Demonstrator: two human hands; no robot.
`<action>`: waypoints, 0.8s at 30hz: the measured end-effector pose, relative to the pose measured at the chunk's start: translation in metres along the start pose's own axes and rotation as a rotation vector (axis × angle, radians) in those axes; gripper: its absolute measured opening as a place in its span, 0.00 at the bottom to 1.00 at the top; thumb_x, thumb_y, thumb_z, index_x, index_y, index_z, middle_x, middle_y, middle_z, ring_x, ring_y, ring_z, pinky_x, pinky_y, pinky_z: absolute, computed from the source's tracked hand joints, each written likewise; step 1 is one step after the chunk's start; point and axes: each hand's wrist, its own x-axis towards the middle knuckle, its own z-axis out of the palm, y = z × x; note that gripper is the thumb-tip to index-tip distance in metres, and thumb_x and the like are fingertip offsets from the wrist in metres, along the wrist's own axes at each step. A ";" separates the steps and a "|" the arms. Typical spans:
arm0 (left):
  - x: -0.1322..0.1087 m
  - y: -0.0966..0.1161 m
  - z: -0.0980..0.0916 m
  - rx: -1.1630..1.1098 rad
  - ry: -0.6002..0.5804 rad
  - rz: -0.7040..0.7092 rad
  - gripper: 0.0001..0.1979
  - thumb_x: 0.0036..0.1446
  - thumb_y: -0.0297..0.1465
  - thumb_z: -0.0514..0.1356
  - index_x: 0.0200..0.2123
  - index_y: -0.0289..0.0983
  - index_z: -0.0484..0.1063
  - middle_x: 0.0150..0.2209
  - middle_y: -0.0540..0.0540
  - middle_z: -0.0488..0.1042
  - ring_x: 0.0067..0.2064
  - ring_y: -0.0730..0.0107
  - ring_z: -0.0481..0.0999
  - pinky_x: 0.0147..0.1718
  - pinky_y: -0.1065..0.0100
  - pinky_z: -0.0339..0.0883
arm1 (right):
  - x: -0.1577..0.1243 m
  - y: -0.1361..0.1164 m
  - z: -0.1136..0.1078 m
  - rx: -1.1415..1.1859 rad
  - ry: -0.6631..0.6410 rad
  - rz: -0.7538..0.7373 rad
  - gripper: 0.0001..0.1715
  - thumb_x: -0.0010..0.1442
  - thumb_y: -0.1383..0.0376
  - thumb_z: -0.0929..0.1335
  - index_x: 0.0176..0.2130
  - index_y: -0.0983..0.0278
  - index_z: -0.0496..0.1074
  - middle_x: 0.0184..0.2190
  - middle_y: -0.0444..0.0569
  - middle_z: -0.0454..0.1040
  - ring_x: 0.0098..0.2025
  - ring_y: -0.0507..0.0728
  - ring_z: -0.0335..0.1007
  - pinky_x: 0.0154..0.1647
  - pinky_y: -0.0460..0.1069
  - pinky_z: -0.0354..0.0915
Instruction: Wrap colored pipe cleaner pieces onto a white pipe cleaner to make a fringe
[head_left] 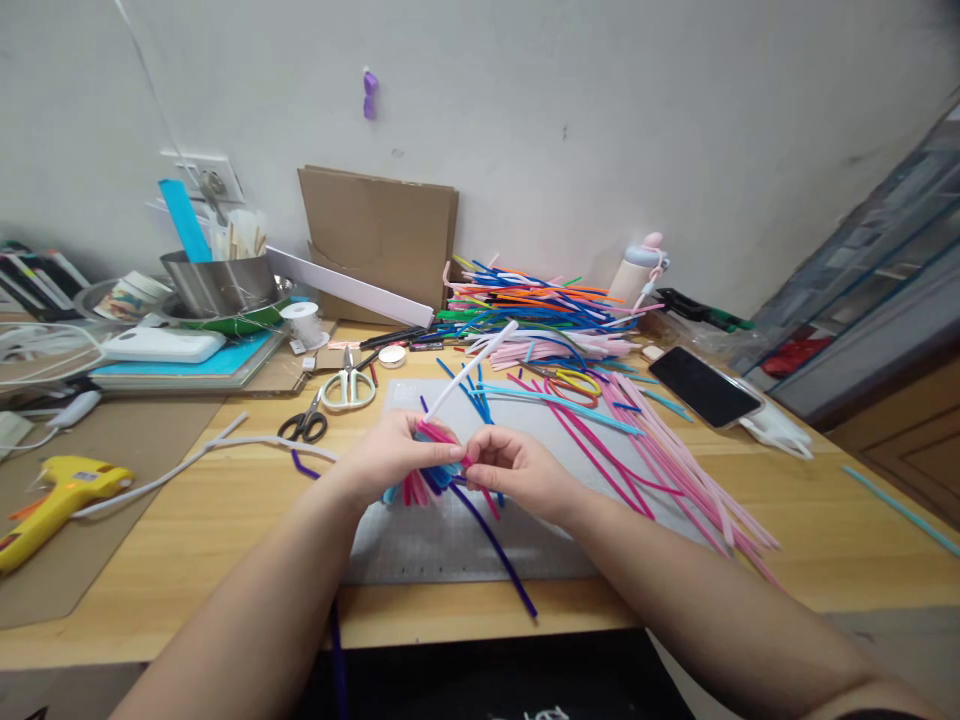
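Note:
My left hand [394, 455] is closed around a small bundle of pipe cleaners [431, 470] in pink, blue and purple, held over a grey cutting mat [450, 540]. A white pipe cleaner [472, 368] sticks up and away from the bundle. My right hand [514, 468] pinches a pink strand of the same bundle, fingertips touching those of the left. A long purple pipe cleaner [499, 555] trails from the bundle toward the table's near edge.
Loose pink pipe cleaners [675, 465] fan out on the right, with a colourful heap [540, 305] behind. Scissors [330, 400], a yellow glue gun [52, 495], a phone [703, 387], a bottle [637, 265], cardboard [379, 235] and a metal pot [217, 280] stand around the wooden table [825, 520].

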 end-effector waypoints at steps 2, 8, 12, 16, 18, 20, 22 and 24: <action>-0.001 0.000 0.000 0.009 -0.011 -0.004 0.10 0.43 0.34 0.64 0.25 0.32 0.72 0.19 0.49 0.71 0.19 0.76 0.68 0.17 0.75 0.63 | 0.001 0.002 -0.001 -0.045 0.005 -0.056 0.09 0.48 0.65 0.71 0.30 0.65 0.68 0.25 0.41 0.66 0.26 0.47 0.61 0.27 0.44 0.57; -0.002 0.003 0.001 -0.007 -0.054 -0.015 0.10 0.42 0.35 0.65 0.25 0.32 0.73 0.18 0.50 0.70 0.19 0.76 0.68 0.16 0.76 0.62 | 0.000 -0.004 -0.001 -0.302 0.029 -0.287 0.03 0.51 0.65 0.69 0.28 0.62 0.70 0.29 0.45 0.68 0.34 0.52 0.64 0.39 0.49 0.60; -0.003 0.004 0.002 0.007 -0.059 -0.019 0.12 0.41 0.36 0.65 0.25 0.32 0.72 0.18 0.49 0.70 0.18 0.75 0.68 0.15 0.75 0.61 | -0.003 -0.011 -0.003 -0.510 0.023 -0.339 0.03 0.52 0.64 0.68 0.29 0.62 0.70 0.28 0.45 0.67 0.31 0.52 0.61 0.34 0.48 0.59; -0.003 0.003 0.002 0.036 -0.041 -0.029 0.11 0.42 0.36 0.64 0.24 0.33 0.72 0.18 0.50 0.70 0.19 0.74 0.69 0.16 0.75 0.62 | -0.005 -0.011 -0.004 -0.563 0.019 -0.242 0.06 0.54 0.63 0.67 0.32 0.63 0.71 0.25 0.44 0.66 0.24 0.49 0.57 0.26 0.46 0.56; -0.003 0.003 0.002 0.048 -0.033 -0.024 0.11 0.42 0.36 0.64 0.24 0.33 0.72 0.18 0.50 0.70 0.19 0.74 0.69 0.17 0.75 0.61 | -0.006 -0.009 -0.004 -0.539 0.027 -0.198 0.07 0.54 0.62 0.67 0.32 0.64 0.71 0.25 0.44 0.67 0.23 0.49 0.58 0.24 0.45 0.56; -0.003 0.002 0.001 0.046 -0.036 -0.024 0.10 0.43 0.36 0.64 0.24 0.33 0.72 0.17 0.50 0.70 0.18 0.74 0.69 0.16 0.75 0.61 | -0.007 -0.007 -0.003 -0.491 0.025 -0.168 0.08 0.54 0.61 0.67 0.33 0.64 0.70 0.25 0.44 0.68 0.21 0.48 0.59 0.22 0.45 0.57; -0.002 0.001 0.002 0.027 -0.042 -0.028 0.10 0.43 0.36 0.64 0.24 0.33 0.72 0.18 0.50 0.70 0.18 0.74 0.69 0.16 0.75 0.63 | -0.007 -0.006 -0.002 -0.423 0.023 -0.156 0.08 0.54 0.61 0.67 0.32 0.64 0.70 0.24 0.44 0.68 0.20 0.48 0.62 0.21 0.45 0.60; -0.003 0.001 0.002 0.004 -0.057 -0.032 0.10 0.43 0.35 0.64 0.25 0.33 0.72 0.19 0.49 0.71 0.18 0.74 0.69 0.16 0.74 0.64 | -0.007 -0.004 -0.001 -0.363 0.026 -0.173 0.08 0.54 0.61 0.66 0.32 0.64 0.70 0.25 0.45 0.69 0.22 0.49 0.66 0.23 0.46 0.64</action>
